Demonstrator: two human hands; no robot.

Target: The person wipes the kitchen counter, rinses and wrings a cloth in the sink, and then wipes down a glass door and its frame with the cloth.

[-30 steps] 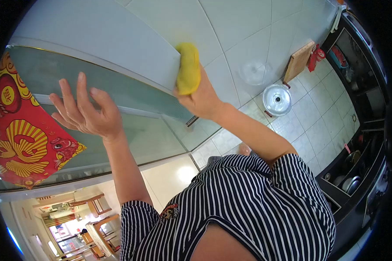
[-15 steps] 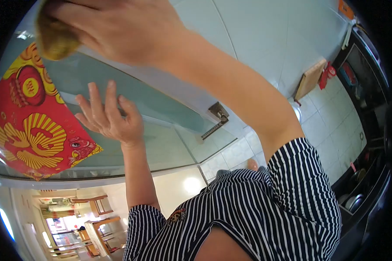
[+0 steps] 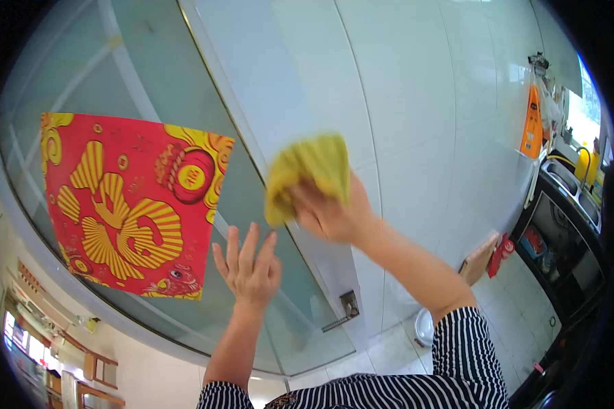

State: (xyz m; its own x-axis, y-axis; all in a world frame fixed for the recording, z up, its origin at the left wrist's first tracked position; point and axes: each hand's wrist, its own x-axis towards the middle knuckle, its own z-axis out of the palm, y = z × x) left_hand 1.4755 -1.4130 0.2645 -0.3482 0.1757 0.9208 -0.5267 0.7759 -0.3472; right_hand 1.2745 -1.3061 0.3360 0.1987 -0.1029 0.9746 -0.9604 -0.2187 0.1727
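A yellow-green cloth [image 3: 310, 167], slightly blurred, is gripped in my right hand [image 3: 331, 211] over the white frame [image 3: 235, 88] of a glass door. My left hand [image 3: 252, 269] is spread with nothing in it, its fingertips at the frosted glass [image 3: 232, 204]. Left of it, a red and yellow paper decoration [image 3: 133, 204] is stuck on the glass. The metal door handle [image 3: 348, 305] sits below my right hand.
White wall panels [image 3: 416, 136] stand to the right. Beyond are a wooden board [image 3: 479, 259], a pot lid [image 3: 424, 328], a sink [image 3: 563, 176], an orange bag [image 3: 533, 126] and dark cabinets [image 3: 552, 238]. Wooden chairs [image 3: 101, 369] show at the lower left.
My right hand has swung from the upper left back to the door frame with the cloth. My left hand has moved right and down in view. The view has tilted up, bringing in the sink.
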